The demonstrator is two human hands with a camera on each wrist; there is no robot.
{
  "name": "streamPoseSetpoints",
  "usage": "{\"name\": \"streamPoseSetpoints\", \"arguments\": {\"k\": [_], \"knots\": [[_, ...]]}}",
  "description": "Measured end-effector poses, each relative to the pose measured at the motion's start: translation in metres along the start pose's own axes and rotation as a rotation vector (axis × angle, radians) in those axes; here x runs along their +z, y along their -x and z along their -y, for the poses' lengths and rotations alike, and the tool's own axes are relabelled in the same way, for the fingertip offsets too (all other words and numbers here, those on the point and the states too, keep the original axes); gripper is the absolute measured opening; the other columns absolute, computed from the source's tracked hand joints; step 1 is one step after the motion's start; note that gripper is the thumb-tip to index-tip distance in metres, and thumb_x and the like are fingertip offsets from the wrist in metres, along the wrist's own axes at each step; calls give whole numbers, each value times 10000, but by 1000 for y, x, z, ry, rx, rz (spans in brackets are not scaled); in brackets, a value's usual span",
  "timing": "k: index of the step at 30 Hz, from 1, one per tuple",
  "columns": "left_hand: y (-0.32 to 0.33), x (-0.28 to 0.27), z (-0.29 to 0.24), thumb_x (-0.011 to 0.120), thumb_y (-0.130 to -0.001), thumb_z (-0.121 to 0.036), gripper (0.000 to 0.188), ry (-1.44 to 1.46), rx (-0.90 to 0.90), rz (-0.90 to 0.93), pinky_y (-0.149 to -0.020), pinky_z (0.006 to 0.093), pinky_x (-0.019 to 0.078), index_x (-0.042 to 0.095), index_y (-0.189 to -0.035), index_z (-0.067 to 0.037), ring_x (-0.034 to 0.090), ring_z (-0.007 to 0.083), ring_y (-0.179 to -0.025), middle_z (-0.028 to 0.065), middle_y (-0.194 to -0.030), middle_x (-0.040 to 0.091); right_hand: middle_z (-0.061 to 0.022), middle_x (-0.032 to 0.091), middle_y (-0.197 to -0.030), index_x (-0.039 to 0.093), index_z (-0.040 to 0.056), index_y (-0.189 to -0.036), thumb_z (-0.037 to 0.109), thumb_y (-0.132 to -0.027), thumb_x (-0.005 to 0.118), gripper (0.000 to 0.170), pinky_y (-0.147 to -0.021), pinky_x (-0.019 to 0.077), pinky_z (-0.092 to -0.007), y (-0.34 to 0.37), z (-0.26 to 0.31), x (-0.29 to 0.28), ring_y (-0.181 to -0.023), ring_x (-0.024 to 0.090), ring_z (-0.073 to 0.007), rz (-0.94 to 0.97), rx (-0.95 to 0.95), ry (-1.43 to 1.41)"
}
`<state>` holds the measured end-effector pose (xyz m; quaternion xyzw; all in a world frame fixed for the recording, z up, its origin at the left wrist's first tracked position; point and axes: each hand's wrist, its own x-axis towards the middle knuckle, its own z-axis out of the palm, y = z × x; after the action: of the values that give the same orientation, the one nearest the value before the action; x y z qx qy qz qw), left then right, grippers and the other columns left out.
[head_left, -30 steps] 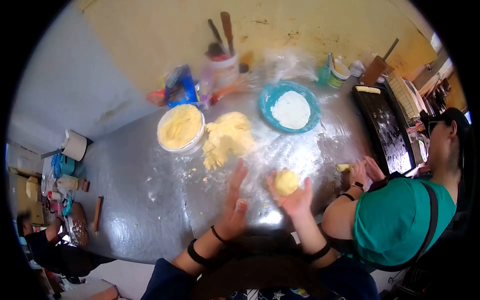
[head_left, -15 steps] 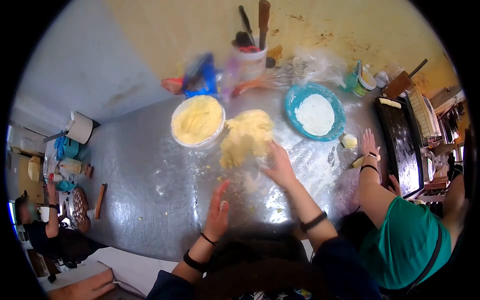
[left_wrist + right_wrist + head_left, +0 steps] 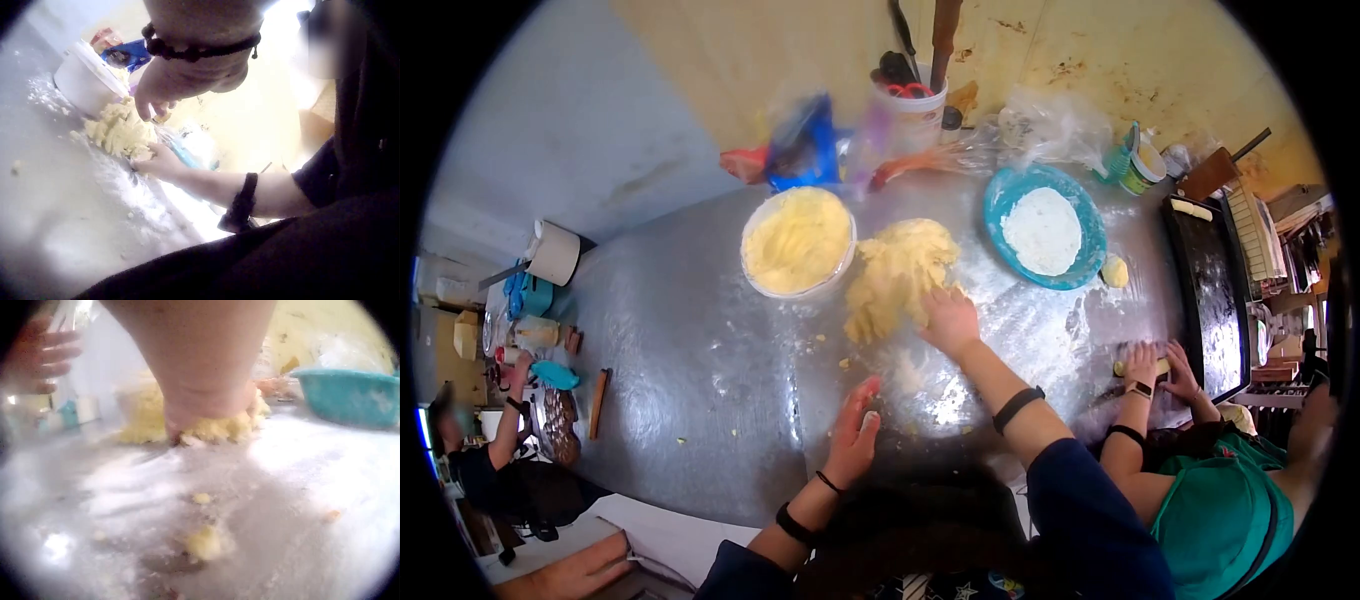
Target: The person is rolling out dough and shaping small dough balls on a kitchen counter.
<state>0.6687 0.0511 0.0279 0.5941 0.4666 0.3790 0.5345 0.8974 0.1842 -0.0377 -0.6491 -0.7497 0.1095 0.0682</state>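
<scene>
A lumpy mass of yellow dough [image 3: 900, 270] lies on the metal table, beside a white tub [image 3: 797, 242] of similar dough. My right hand [image 3: 953, 322] grips the near right edge of the mass; its fingertips are sunk in and partly hidden. In the right wrist view, dough [image 3: 219, 428] bulges around the hand. My left hand [image 3: 853, 435] is held nearer my body, fingers relaxed and apart, holding nothing. A dough ball [image 3: 1115, 270] sits right of the teal bowl [image 3: 998, 225] of white flour.
At the right, a person's hands [image 3: 1142, 365] press a dough piece beside a black tray [image 3: 1200, 260]. Plastic bags [image 3: 1055, 125] and a tub of tools [image 3: 912, 120] line the wall. A wooden stick [image 3: 600, 402] lies left, near another person [image 3: 500, 460].
The dough ball has left my right hand and lies by the teal bowl. My right hand has moved up and left onto the dough mass, now gripping it. The view has shifted.
</scene>
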Motion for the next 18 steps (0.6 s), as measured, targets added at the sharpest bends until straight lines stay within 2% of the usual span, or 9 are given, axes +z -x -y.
{"name": "streamPoseSetpoints", "arguments": {"k": [2, 5, 8, 10, 11, 12, 14, 16, 18], "knots": [[-2, 4, -1, 468, -941, -76, 435, -7, 3, 16, -1076, 366, 339, 439, -1373, -30, 460, 234, -1274, 124, -1371, 486, -109, 596, -1186, 585, 132, -1225, 380, -703, 753, 602, -891, 490, -429, 15, 6, 9, -1113, 556, -336, -80, 4, 83], [-3, 8, -6, 454, -958, -102, 417, 68, -68, 23, -1064, 364, 351, 446, -1371, -47, 471, 233, -1250, 119, -1361, 487, -121, 598, -1213, 589, 97, -1225, 377, -719, 745, 599, -871, 504, -427, 40, 16, -22, -1133, 559, -337, 168, 69, -63], [-5, 16, 12, 445, -989, -232, 414, 307, -224, -27, -1063, 369, 355, 452, -1369, -67, 475, 231, -1242, 109, -1362, 483, -143, 597, -1238, 588, 75, -1235, 336, -764, 720, 554, -868, 510, -414, 53, 21, -53, -1126, 568, -338, 356, 266, -496], [-11, 27, 12, 432, -1010, -383, 475, 508, -371, -114, -1073, 377, 352, 445, -1369, -71, 476, 225, -1250, 102, -1361, 488, -159, 601, -1202, 625, 51, -1143, 358, -779, 721, 486, -881, 491, -432, 67, 22, -43, -1093, 571, -356, 245, 253, -917], [-17, 29, 29, 411, -1001, -445, 522, 696, -406, -66, -1076, 389, 356, 445, -1371, -78, 477, 234, -1253, 104, -1363, 491, -167, 603, -1185, 644, 38, -1096, 370, -786, 721, 460, -888, 482, -441, 75, 25, -38, -1076, 572, -365, 183, 241, -1126], [-26, 32, 58, 390, -992, -506, 571, 882, -441, -14, -1079, 401, 359, 445, -1374, -85, 478, 242, -1257, 106, -1365, 494, -169, 602, -1180, 641, 32, -1084, 346, -781, 726, 445, -894, 476, -433, 81, 33, -38, -1075, 569, -365, 150, 181, -1192], [-40, 36, 60, 359, -966, -604, 659, 1222, -437, 119, -1083, 425, 364, 444, -1380, -98, 481, 254, -1262, 108, -1369, 499, -173, 601, -1170, 636, 19, -1060, 300, -771, 736, 415, -908, 466, -417, 87, 58, -40, -1074, 563, -366, 86, 56, -1322], [-55, 42, 27, 339, -933, -678, 734, 1522, -351, 287, -1087, 447, 367, 442, -1385, -109, 484, 262, -1266, 107, -1371, 505, -176, 599, -1171, 623, 17, -1084, 262, -770, 732, 414, -925, 452, -408, 94, 82, -55, -1089, 559, -361, -161, -60, -881], [-53, 47, 28, 371, -919, -683, 750, 1599, -368, 247, -1075, 441, 382, 442, -1383, -97, 497, 249, -1256, 105, -1364, 516, -173, 588, -1179, 619, 25, -1113, 225, -763, 721, 415, -949, 432, -415, 99, 102, -74, -1115, 536, -366, -340, -81, -532]]}}
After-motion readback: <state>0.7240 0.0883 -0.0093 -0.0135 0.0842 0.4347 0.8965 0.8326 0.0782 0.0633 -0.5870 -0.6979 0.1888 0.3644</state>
